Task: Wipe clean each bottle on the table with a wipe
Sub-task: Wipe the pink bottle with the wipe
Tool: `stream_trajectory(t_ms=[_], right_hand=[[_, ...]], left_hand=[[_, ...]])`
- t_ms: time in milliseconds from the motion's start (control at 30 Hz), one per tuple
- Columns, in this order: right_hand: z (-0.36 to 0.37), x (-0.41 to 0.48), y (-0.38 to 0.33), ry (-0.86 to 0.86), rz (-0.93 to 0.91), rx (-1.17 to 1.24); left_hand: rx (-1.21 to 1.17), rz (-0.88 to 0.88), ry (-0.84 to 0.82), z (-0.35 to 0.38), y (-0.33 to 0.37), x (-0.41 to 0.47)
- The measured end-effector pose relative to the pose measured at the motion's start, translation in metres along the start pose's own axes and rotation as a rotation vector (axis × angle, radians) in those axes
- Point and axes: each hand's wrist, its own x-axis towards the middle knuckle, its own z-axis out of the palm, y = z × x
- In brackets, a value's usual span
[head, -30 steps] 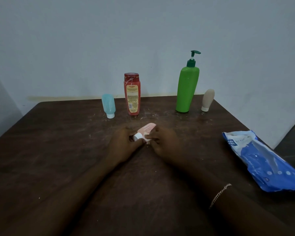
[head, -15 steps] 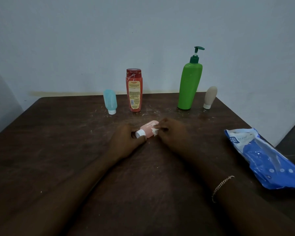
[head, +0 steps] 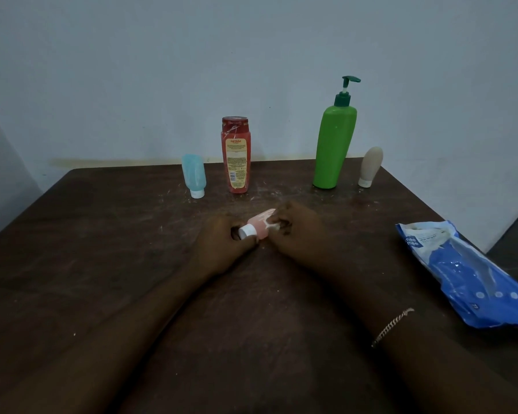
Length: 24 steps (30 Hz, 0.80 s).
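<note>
At the far left of the worktop [head: 102,249] a pale blue tube [head: 194,176] stands on its white cap. Just right of it is an upright red bottle [head: 235,156] with a yellow label; its print is too blurred to read, possibly "Karthika". Near the middle, the left hand [head: 222,246] has its fingers curled round the white cap of a small pink bottle [head: 259,227]. The bottle lies on its side with its cap near-left and its base far-right. The right hand [head: 296,234] pinches a small white wipe [head: 272,226] against the bottle's side. Farther right stand a tall green pump bottle [head: 334,147] and a beige tube [head: 370,167], cap down. A blue wipes pack [head: 473,276] marked "mee mee" lies at the near right.
</note>
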Motion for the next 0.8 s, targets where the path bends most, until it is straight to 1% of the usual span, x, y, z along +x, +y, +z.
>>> stream_trajectory(t_ms=[67,100,200,233,267,333,400,433,500,600,733,800], right_hand=[[0.004,-0.007,-0.003,-0.017,-0.028,0.007],[0.005,-0.006,-0.001,-0.012,-0.007,-0.006],[0.0,0.006,0.01,0.041,0.132,-0.021],[-0.002,0.009,0.011,0.04,0.147,-0.037],[-0.002,0.011,0.009,0.019,0.133,-0.054],[0.003,0.008,0.002,-0.036,0.041,-0.082],[0.008,0.002,-0.001,-0.055,-0.023,-0.106],[0.007,0.0,0.002,-0.052,-0.02,-0.111],[0.001,0.002,0.013,-0.025,0.056,-0.105],[-0.007,0.007,0.02,0.053,0.146,-0.055],[-0.001,0.006,0.002,-0.042,0.066,-0.092],[0.0,0.001,0.004,-0.039,0.055,-0.082]], left_hand=[[0.005,-0.021,-0.004,0.0,-0.001,0.001],[0.007,-0.029,-0.008,0.0,-0.001,0.001],[-0.011,-0.021,-0.013,0.0,-0.001,0.002],[-0.015,-0.021,-0.015,-0.001,-0.001,0.002],[-0.016,-0.023,-0.015,0.0,-0.001,0.002],[-0.016,-0.025,-0.009,0.001,-0.003,0.003],[-0.015,-0.029,-0.008,0.002,-0.005,0.003],[-0.016,-0.032,-0.011,0.002,-0.007,0.003],[-0.009,-0.023,-0.022,0.002,-0.009,0.003],[0.01,0.003,-0.029,0.003,-0.011,0.005],[0.013,0.022,-0.017,0.005,-0.015,0.006],[0.013,0.034,-0.011,0.005,-0.016,0.006]])
